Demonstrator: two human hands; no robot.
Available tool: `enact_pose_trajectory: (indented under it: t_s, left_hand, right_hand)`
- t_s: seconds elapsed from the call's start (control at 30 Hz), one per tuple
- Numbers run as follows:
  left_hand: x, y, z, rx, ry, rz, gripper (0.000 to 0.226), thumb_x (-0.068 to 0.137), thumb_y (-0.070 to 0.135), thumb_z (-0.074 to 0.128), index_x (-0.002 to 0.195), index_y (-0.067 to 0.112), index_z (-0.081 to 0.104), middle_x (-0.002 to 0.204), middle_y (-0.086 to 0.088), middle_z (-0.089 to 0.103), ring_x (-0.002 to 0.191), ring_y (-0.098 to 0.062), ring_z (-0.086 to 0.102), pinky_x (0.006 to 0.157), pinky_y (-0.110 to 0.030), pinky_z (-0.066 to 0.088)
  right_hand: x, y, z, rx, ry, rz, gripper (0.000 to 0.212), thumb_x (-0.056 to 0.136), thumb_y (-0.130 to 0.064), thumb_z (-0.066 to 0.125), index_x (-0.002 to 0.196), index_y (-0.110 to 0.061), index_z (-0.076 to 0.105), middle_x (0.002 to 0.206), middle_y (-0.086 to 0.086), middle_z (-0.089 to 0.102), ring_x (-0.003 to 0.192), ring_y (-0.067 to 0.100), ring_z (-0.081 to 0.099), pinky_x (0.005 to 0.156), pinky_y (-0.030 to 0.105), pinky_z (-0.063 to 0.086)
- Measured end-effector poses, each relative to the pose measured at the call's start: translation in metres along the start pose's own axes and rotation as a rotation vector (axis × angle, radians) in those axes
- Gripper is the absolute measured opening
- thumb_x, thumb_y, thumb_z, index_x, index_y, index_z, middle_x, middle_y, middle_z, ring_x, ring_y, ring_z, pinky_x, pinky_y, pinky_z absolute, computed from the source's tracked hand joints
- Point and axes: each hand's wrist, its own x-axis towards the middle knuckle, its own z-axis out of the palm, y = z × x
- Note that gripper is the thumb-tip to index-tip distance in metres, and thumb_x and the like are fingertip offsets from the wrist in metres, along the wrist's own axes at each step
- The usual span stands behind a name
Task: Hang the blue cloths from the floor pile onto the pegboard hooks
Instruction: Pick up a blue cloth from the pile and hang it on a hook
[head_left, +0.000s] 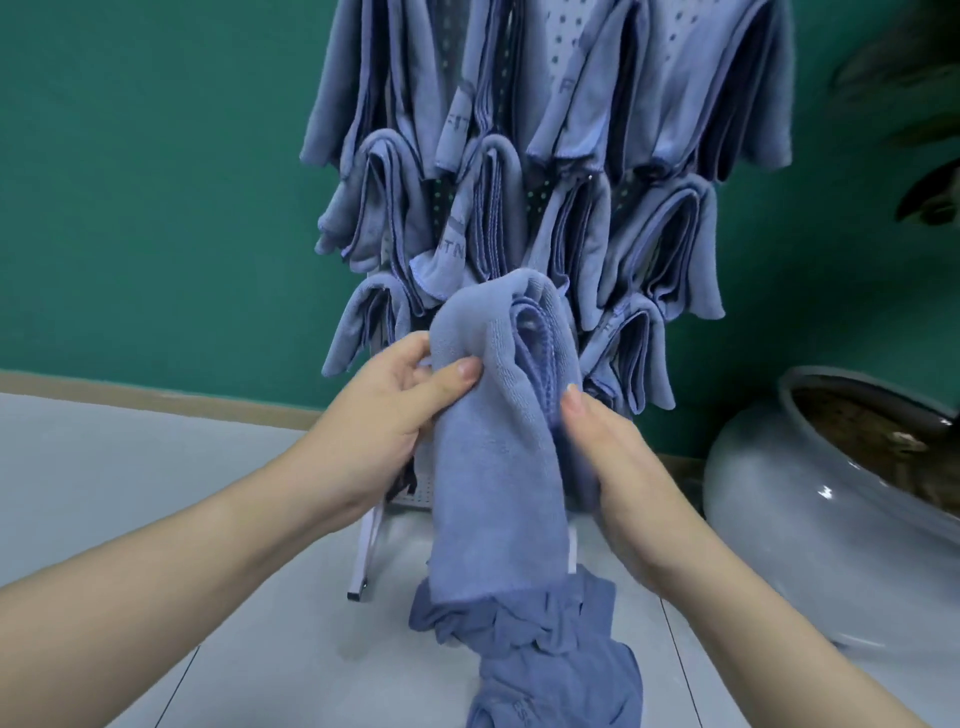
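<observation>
A: How is the folded blue cloth (498, 415) held at this moment?

B: It is gripped from both sides, upright, just in front of the lower part of the pegboard (563, 49). The left hand (395, 415) is clamped on its left edge with thumb and fingers curled round it; the right hand (618, 457) is pressed against the right side, its fingers hidden behind the fabric.

A: What should be watched in hanging it?

B: The looped fold at the top should be kept open and level, so that a free hook can be passed through it. No bare hook can be made out; the hung cloths (519, 208) are crowded closely.

A: And the floor pile (550, 670)?

B: It lies near, on the floor below the held cloth, touched by the hanging end, which could be snagged there.
</observation>
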Motion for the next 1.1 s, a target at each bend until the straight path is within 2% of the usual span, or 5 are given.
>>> enact_pose_trajectory:
  t_s: [0.13, 0.3, 0.57, 0.9, 1.1]
  left_hand:
    - [0.018, 0.032, 0.017, 0.005, 0.039, 0.069, 0.029, 0.102, 0.019, 0.055, 0.123, 0.001, 0.064, 0.116, -0.019, 0.074, 0.099, -0.023, 0.072, 0.085, -0.034, 0.061]
    - [0.036, 0.075, 0.034, 0.159, 0.128, 0.203, 0.022, 0.088, 0.03, 0.07, 0.103, 0.015, 0.076, 0.102, -0.006, 0.078, 0.097, -0.021, 0.073, 0.09, -0.041, 0.057]
    - [0.054, 0.138, 0.068, 0.33, 0.233, 0.414, 0.019, 0.087, 0.021, 0.078, 0.102, 0.013, 0.069, 0.085, -0.002, 0.077, 0.072, -0.007, 0.07, 0.064, -0.018, 0.053]
    - [0.112, 0.211, 0.107, 0.324, 0.159, 0.437, 0.017, 0.098, 0.022, 0.068, 0.11, 0.02, 0.056, 0.085, 0.0, 0.079, 0.08, -0.017, 0.076, 0.071, -0.03, 0.06]
    - [0.164, 0.244, 0.118, 0.359, 0.22, 0.468, 0.015, 0.099, 0.027, 0.067, 0.112, 0.024, 0.059, 0.094, -0.001, 0.077, 0.078, -0.011, 0.073, 0.07, -0.027, 0.055]
  right_hand:
    - [0.022, -0.039, -0.001, -0.146, 0.085, -0.164, 0.021, 0.104, -0.038, 0.055, 0.117, -0.029, 0.069, 0.118, -0.012, 0.075, 0.116, 0.006, 0.067, 0.102, 0.034, 0.051]
    - [0.043, -0.081, -0.009, -0.194, 0.23, -0.285, 0.016, 0.105, -0.026, 0.057, 0.114, -0.027, 0.07, 0.11, -0.011, 0.076, 0.107, 0.004, 0.069, 0.094, 0.03, 0.054]
    - [0.062, -0.142, -0.024, -0.209, 0.344, -0.393, 0.014, 0.101, -0.015, 0.061, 0.103, -0.025, 0.071, 0.094, -0.012, 0.076, 0.088, 0.0, 0.07, 0.075, 0.016, 0.052]
    - [0.11, -0.209, -0.055, -0.306, 0.516, -0.495, 0.009, 0.098, -0.024, 0.061, 0.093, -0.02, 0.067, 0.083, 0.001, 0.071, 0.083, 0.026, 0.066, 0.078, 0.045, 0.057]
    - [0.155, -0.241, -0.076, -0.386, 0.566, -0.515, 0.016, 0.1, -0.025, 0.058, 0.089, -0.014, 0.061, 0.069, -0.004, 0.059, 0.06, 0.011, 0.048, 0.062, 0.032, 0.045]
